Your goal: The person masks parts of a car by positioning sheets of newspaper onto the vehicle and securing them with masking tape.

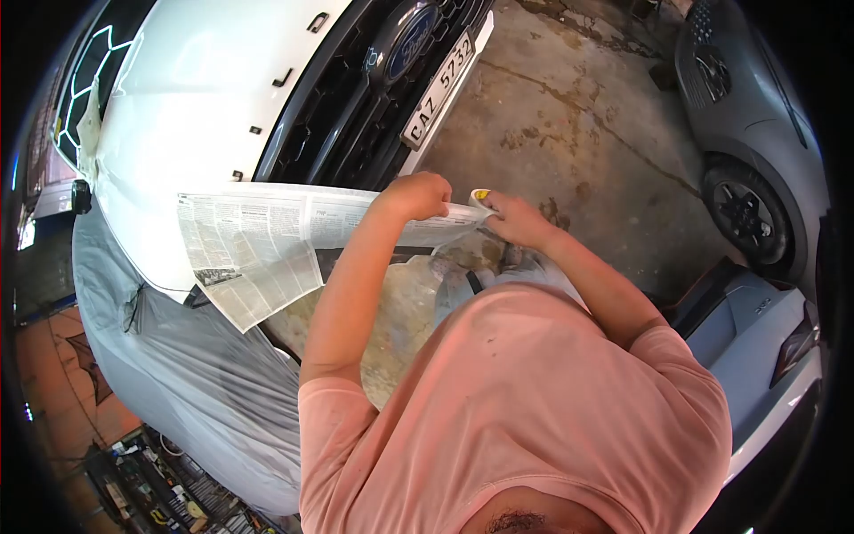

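Head view: I see left fingers (438,196), nearer, pinching the newspaper (262,233), long axis leftward from them; right fingers (496,205) grip a tape roll (481,194).

The grey car (758,116) has pale-blue bodywork (737,334) on its near side, stained concrete (578,116) to its left and a grey cover (191,374) farther left.

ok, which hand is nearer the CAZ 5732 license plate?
Left. The left hand is just below the license plate in view; the right hand is farther off, lower and to its right.
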`<state>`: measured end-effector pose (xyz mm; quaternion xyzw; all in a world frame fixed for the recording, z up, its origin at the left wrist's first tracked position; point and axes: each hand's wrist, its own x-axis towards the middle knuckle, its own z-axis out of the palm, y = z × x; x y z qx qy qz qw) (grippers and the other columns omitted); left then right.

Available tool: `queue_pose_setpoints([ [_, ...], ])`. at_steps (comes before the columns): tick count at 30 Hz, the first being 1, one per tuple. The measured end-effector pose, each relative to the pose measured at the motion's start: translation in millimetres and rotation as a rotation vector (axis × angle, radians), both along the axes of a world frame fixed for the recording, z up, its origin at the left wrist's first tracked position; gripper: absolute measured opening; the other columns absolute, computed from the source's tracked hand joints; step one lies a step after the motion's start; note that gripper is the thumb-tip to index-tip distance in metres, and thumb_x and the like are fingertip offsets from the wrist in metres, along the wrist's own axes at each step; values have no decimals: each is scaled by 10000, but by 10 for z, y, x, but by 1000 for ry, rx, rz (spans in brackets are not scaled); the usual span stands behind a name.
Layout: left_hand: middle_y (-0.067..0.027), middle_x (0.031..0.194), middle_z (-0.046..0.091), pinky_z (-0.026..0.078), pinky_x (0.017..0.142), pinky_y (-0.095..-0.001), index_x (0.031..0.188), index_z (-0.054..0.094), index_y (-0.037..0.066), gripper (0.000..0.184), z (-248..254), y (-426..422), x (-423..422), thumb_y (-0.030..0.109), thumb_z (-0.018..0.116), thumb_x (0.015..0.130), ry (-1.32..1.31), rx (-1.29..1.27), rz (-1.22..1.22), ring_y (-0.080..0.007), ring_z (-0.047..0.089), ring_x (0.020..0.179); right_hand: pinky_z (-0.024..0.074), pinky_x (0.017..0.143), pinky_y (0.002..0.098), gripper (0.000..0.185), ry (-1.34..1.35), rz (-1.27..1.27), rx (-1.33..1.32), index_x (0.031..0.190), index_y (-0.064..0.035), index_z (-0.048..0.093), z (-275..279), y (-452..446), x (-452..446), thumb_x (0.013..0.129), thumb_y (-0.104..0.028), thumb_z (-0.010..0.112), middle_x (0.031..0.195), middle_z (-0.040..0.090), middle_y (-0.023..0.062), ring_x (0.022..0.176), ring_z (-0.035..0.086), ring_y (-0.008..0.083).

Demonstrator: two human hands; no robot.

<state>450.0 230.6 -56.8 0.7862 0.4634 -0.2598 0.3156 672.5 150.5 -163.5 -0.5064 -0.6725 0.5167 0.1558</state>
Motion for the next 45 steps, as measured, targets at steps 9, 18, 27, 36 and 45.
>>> queue_pose_setpoints([
  [9,-110,1008,763,565,864,-456,963,772,140,137,0,-125,73,167,693,854,33,163,-34,-322,720,996,492,1038,480,520,-373,80,-3,1332,-93,619,-487,53,382,869,-307,724,1223,686,261,1122,678,412],
  [18,-91,944,749,538,824,-457,922,736,112,151,82,-120,-38,235,775,845,-111,147,-31,-316,706,959,488,866,401,290,436,-43,-12,1021,-22,660,-216,13,-133,969,-301,717,983,602,117,933,599,277],
  [27,-99,915,752,544,784,-428,937,772,111,185,867,435,-1279,222,776,789,75,29,-96,-283,715,905,468,819,355,190,299,-3,40,880,-9,655,232,-230,25,912,-172,748,897,603,111,886,587,236],
  [36,-82,886,728,512,788,-411,929,726,67,180,2170,1,-1672,234,756,869,18,28,150,-237,684,887,466,774,325,145,260,158,34,866,-5,662,1560,-350,243,873,-106,768,901,599,97,868,596,204],
  [45,-119,1106,691,517,840,-468,1188,636,91,286,2743,-1525,-1907,182,687,922,-401,438,139,-347,666,1033,413,737,299,129,-34,35,462,909,39,656,2905,59,530,883,-77,706,884,562,74,820,534,172],
])
